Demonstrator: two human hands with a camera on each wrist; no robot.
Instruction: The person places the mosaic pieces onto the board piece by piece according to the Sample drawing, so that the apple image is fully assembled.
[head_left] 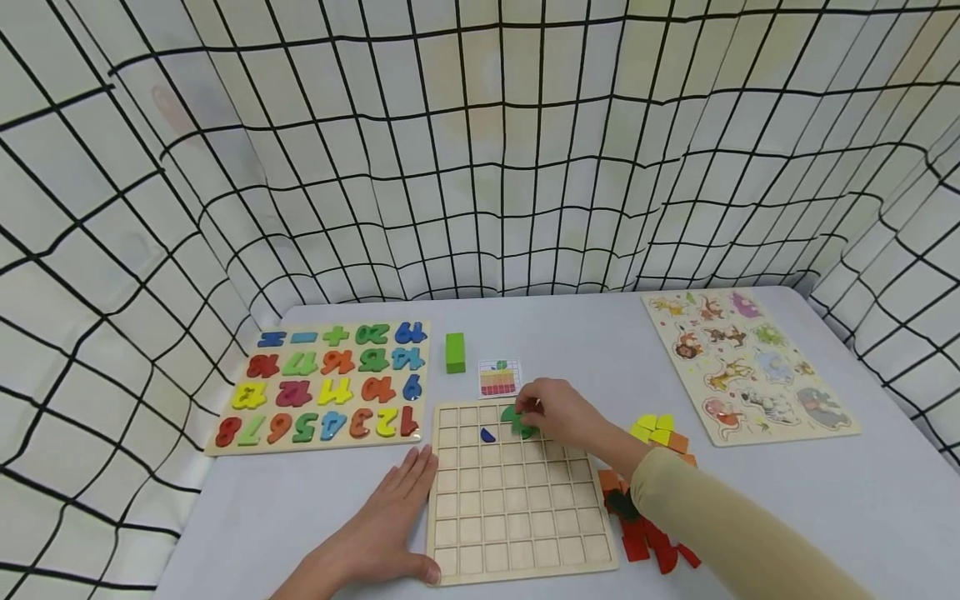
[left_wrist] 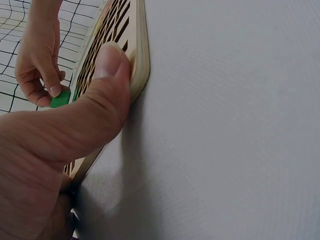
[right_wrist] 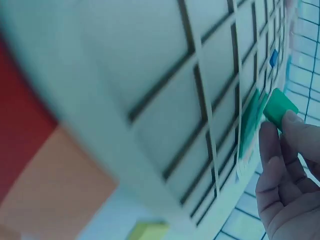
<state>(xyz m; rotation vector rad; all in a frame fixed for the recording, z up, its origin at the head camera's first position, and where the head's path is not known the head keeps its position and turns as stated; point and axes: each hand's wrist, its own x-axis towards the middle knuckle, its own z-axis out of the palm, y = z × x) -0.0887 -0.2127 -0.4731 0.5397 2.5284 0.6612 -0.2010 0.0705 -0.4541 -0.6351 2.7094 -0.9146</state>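
Note:
A wooden grid board lies on the white table between the hands. The left hand lies flat beside its left edge with straight fingers, its thumb on the near corner. Over the far rows of the grid, the right hand pinches a small green tile between thumb and fingers. Under those fingertips, green pieces sit in the grid, partly hidden by the hand. A small dark blue piece with a curved side lies in a cell to their left.
A pattern card lies behind the board, near a green block. At left is a number puzzle; at far right, an animal puzzle. Yellow, orange, red and dark green pieces lie right of the grid, partly under the right sleeve.

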